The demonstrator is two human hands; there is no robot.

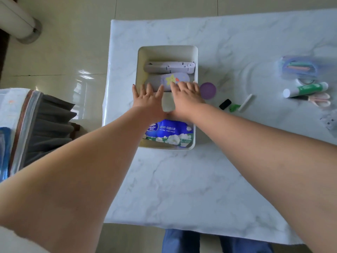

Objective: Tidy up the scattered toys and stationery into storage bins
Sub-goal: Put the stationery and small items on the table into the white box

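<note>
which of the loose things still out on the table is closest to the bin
The round purple lid, lying just outside the white bin's right wall. The black clip and green piece lie farther right.

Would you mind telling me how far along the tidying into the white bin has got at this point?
Partly done. The white bin already holds a tissue pack and a folded lilac stand. In hand: the left hand and right hand lie flat on a star-print case inside it. Still out on the table: purple lid, glue stick, scissors, black clip, and a blue pouch.
</note>
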